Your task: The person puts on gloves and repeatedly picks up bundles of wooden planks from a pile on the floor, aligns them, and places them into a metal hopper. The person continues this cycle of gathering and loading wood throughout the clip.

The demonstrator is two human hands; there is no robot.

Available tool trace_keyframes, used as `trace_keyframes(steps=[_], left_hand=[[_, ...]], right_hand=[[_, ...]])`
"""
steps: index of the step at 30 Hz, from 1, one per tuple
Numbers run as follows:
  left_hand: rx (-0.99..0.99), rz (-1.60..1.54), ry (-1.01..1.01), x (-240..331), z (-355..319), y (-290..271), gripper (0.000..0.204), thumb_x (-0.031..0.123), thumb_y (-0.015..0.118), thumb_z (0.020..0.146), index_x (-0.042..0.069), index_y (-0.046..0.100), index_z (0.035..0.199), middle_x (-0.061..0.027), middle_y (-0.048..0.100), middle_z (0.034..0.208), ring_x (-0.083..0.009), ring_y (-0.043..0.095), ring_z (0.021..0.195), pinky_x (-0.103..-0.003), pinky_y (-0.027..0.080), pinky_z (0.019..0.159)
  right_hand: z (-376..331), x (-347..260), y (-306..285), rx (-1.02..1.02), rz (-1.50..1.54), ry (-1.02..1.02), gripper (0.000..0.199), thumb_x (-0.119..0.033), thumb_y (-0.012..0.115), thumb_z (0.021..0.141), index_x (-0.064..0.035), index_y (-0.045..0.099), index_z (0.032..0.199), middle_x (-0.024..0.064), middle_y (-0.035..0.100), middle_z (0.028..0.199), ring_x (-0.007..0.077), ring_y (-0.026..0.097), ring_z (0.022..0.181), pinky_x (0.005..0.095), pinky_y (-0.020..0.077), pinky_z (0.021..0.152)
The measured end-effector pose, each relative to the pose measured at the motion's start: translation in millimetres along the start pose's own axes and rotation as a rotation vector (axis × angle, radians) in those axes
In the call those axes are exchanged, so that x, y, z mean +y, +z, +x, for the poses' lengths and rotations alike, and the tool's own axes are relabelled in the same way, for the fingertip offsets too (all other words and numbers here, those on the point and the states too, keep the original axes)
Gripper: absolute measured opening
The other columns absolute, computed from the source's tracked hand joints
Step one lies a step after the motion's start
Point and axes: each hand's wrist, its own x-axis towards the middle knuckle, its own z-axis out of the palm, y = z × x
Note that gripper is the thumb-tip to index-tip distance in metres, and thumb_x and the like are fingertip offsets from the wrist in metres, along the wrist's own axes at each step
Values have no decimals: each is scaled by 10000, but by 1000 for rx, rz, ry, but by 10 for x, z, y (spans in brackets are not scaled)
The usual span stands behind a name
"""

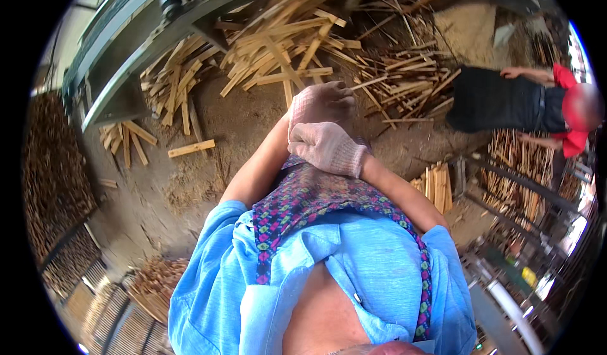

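Both my hands wear pale pinkish knit work gloves and meet in front of my waist. My right hand (324,147) lies across my left wrist, its fingers closed at the cuff of the left glove. Just beyond it is my left hand (324,104), fingers curled inward and a little blurred, with nothing visible in them. The palm sides of both hands are hidden. Below them hangs my dark patterned apron (329,190), over a light blue shirt (379,260).
Loose wooden slats (272,55) lie heaped ahead, beside thinner sticks (404,80). A single slat (191,148) rests on the dirt floor (246,121). Metal machine framing (126,77) stands at left. A person in a dark apron (496,99) works at right, near a stick-filled rack (518,165).
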Motion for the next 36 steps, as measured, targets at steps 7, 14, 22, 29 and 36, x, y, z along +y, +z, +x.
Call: trace_keyframes(steps=[7,14,22,29,36], left_hand=[[368,-20,235,463,-627,-92,748,671,612,925,54,549,1343,-122,517,1398,-316,491,1261,-503,481,985],[229,-358,460,302,-1018,-536,755,579,541,1002,-46,466,1421,-156,612,1255,-255,612,999,-419,540,879],[418,-563,739,209,-871,-1021,233,188,503,1083,-7,556,1199,-116,649,1139,-196,621,931,-332,545,780],[547,-681,692,-236,-186,-1380,406,310,479,1090,19,531,1368,-136,676,1201,-268,670,1068,-422,584,912],[586,-585,559,207,1062,-1202,687,470,525,1053,-26,406,1512,-195,596,1387,-298,645,1160,-437,555,965]], right_hand=[[583,-135,309,-349,-53,-60,193,-253,673,930,-63,647,902,190,668,833,392,669,821,462,523,718],[857,-81,572,-651,-62,-204,192,-257,659,933,-66,657,916,184,678,832,380,680,817,462,523,722],[1255,227,354,-902,-40,82,344,-317,657,921,-75,686,1164,183,720,1063,343,691,1023,410,537,900],[2321,1612,-583,-788,-514,308,743,-459,671,880,1,502,1438,273,607,1364,399,587,1272,402,462,1090],[4184,3638,-1744,-416,-1147,381,652,-397,591,935,-69,462,1484,253,448,1538,390,372,1464,509,331,1176]])
